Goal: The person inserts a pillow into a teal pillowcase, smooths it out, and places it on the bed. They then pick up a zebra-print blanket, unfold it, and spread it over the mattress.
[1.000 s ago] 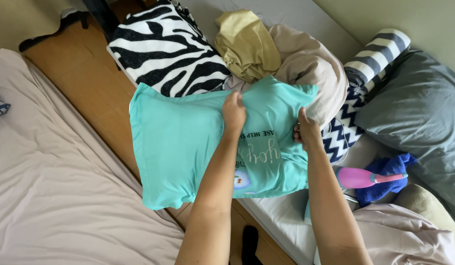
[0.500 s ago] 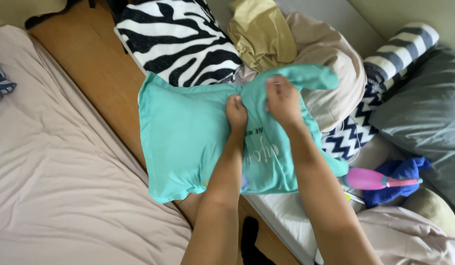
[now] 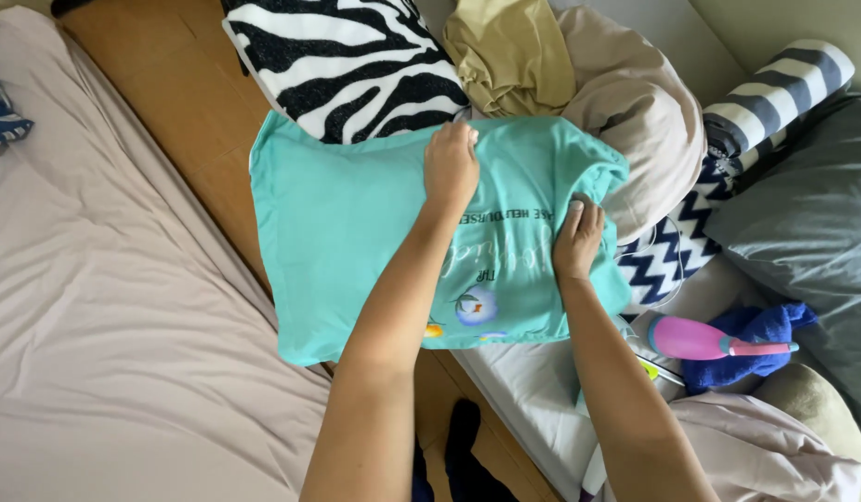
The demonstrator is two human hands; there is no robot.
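Nearest, the right hand (image 3: 579, 240) lies on the turquoise shirt (image 3: 356, 232), its fingers bent over the folded right edge; whether they really pinch the cloth is hard to tell. A bit farther, the left hand (image 3: 451, 165) presses flat and open on the shirt's upper part. The shirt is spread over the wooden floor strip (image 3: 170, 102) and mattress edge. Behind it lie a zebra-pattern cloth (image 3: 347, 56) and a beige bundle (image 3: 635, 112).

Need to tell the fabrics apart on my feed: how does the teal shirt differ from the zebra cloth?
The teal shirt is one plain colour with a small flower print; the zebra cloth is black-and-white striped. The shirt lies flat under the left hand and right hand; the zebra cloth is untouched, partly under the shirt. Both are soft fabric.
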